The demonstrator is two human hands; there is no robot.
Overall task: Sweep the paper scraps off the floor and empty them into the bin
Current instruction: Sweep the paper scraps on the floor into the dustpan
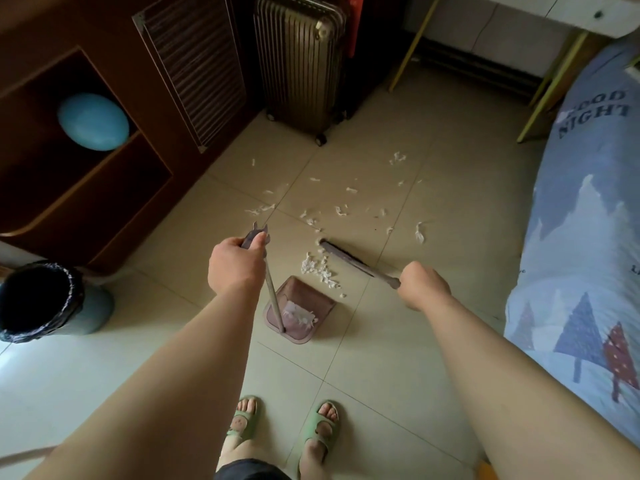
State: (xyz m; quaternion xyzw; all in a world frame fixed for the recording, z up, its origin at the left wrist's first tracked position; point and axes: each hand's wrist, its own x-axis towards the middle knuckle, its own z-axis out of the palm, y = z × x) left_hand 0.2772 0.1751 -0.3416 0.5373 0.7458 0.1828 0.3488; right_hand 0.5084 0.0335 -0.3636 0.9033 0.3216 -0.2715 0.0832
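Observation:
White paper scraps (341, 211) lie scattered over the tiled floor in the middle of the view. A small heap of them (320, 268) sits just in front of the pink dustpan (313, 323), and a few scraps lie inside the pan. My left hand (235, 265) grips the top of the dustpan's upright handle (273, 299). My right hand (420, 285) holds the broom handle, and the broom head (341, 254) rests on the floor just beyond the heap. The bin (38, 303), lined with a black bag, stands at the left edge.
A brown cabinet (114, 209) with a blue ball (92, 121) in it lines the left side. A ribbed suitcase (298, 64) stands at the back. A bed with a printed blue cover (585, 237) fills the right. My feet in green slippers (282, 424) are below.

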